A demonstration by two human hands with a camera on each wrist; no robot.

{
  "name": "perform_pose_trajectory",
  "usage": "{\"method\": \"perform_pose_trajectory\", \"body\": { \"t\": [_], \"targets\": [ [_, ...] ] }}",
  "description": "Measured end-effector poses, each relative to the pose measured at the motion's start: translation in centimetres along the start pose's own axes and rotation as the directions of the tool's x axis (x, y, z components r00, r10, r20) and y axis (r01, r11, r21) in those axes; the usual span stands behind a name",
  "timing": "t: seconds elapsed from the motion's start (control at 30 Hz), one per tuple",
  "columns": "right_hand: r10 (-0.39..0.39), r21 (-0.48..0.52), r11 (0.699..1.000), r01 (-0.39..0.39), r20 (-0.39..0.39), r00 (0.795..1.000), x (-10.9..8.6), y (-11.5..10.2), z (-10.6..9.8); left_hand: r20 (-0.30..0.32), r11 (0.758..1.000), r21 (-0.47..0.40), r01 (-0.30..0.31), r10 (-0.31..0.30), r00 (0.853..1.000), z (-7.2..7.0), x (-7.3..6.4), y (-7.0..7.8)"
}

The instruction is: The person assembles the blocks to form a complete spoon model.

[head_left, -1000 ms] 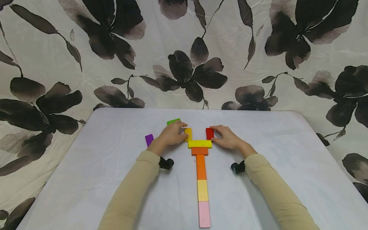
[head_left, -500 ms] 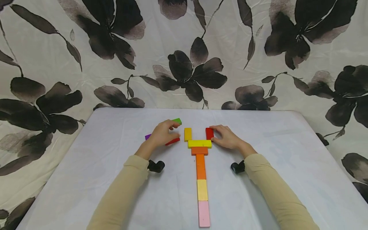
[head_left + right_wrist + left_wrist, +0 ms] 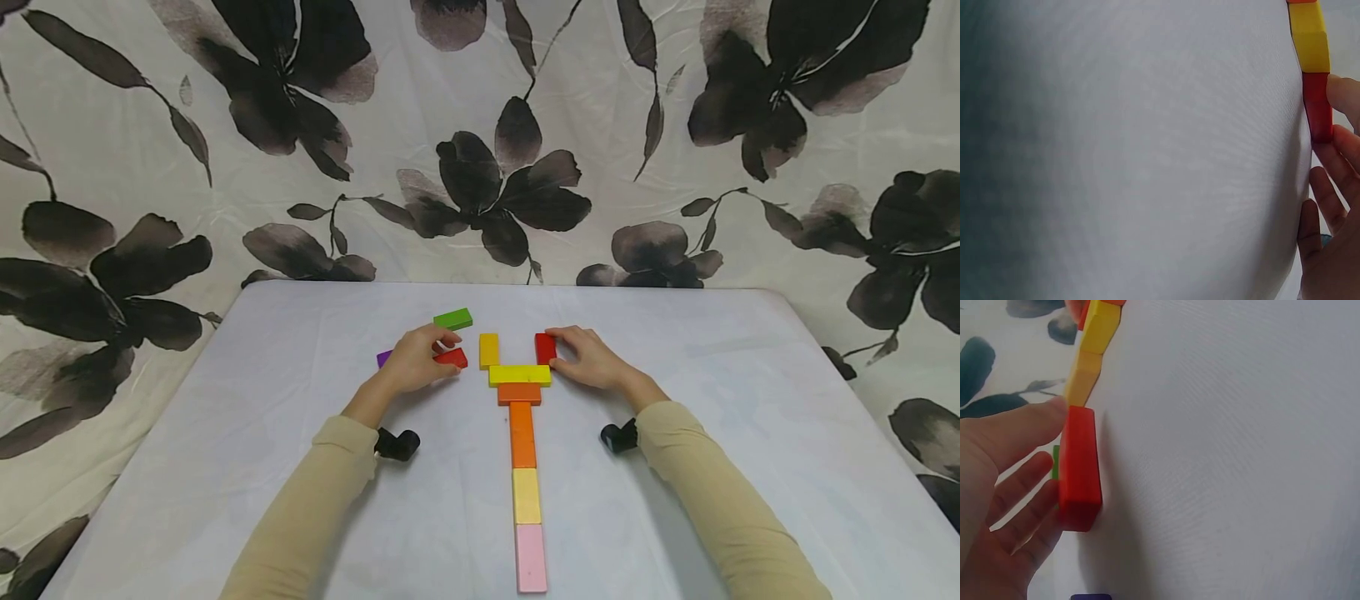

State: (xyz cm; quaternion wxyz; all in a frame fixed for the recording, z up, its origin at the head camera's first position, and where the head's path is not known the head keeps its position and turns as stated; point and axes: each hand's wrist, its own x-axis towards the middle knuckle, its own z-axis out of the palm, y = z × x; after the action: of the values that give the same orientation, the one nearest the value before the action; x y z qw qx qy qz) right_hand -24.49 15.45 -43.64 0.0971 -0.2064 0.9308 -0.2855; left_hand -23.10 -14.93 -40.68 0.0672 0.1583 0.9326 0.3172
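Observation:
My left hand (image 3: 417, 360) holds a red wooden block (image 3: 452, 358) between thumb and fingers, left of the row of blocks. In the left wrist view this red block (image 3: 1080, 469) lies along the fingertips, the thumb at its far end. My right hand (image 3: 588, 357) pinches another red block (image 3: 545, 349), which stands at the right end of a yellow crosswise block (image 3: 519, 376). In the right wrist view, thumb and index finger touch that red block (image 3: 1318, 107). A golden-yellow block (image 3: 489, 351) stands at the crosswise block's left end.
Below the crosswise block, a short orange block (image 3: 519, 393), a long orange block (image 3: 522, 435), a pale yellow block (image 3: 527, 496) and a pink block (image 3: 531, 558) form a line. A green block (image 3: 453, 319) lies behind my left hand; a purple block (image 3: 384, 358) is partly hidden by it.
My left hand has left the golden-yellow block, moved left and taken hold of the loose red block, which has turned slightly. The right hand stays on its red block.

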Motion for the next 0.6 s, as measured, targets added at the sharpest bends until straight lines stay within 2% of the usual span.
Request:
{"method": "perform_pose_trajectory", "body": {
  "t": [0.2, 0.6],
  "targets": [
    [-0.007, 0.0, 1.0, 0.007, -0.009, 1.0, -0.06, -0.06, 0.07, -0.011, 1.0, 0.015, 0.013, -0.013, 1.0, 0.1, -0.23, -0.43],
    [-0.016, -0.004, 1.0, 0.016, -0.024, 1.0, -0.04, 0.14, 0.28, 0.023, 0.998, 0.028, 0.063, -0.064, 0.998, 0.1, -0.58, -0.52]
  ]
}}
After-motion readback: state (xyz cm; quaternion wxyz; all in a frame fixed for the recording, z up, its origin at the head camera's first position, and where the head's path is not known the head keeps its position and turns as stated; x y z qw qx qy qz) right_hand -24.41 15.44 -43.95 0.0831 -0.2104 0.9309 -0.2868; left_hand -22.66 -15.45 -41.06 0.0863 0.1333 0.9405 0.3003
